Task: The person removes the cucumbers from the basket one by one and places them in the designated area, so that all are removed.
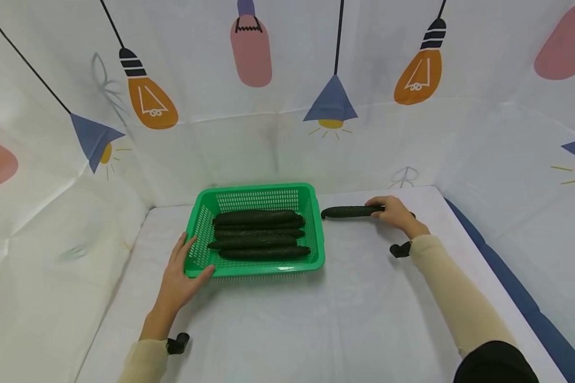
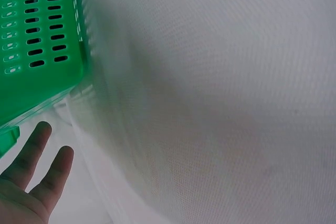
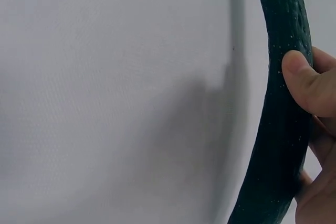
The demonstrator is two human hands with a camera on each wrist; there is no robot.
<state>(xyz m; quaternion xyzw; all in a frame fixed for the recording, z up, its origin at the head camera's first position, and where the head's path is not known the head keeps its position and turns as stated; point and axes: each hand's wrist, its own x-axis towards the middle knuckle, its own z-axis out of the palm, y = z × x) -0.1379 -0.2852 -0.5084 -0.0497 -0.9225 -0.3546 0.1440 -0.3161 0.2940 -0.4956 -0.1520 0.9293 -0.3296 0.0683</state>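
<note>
A dark green cucumber (image 1: 350,211) lies crosswise in the grip of my right hand (image 1: 392,213), to the right of the basket. In the right wrist view the thumb presses one side of the cucumber (image 3: 283,103) and the fingers go behind it. My left hand (image 1: 179,279) is at the near left corner of the green plastic basket (image 1: 318,234), fingers spread along its side and thumb by the front rim. Several cucumbers (image 1: 259,242) lie side by side in the basket. The left wrist view shows two straight fingers (image 2: 52,177) beside the slotted basket wall (image 2: 39,35).
A white cloth covers the table (image 1: 278,330). White curtains printed with lamps and bulbs (image 1: 268,143) stand close behind the basket and at both sides. Dark blue material (image 1: 508,276) runs along the table's right edge.
</note>
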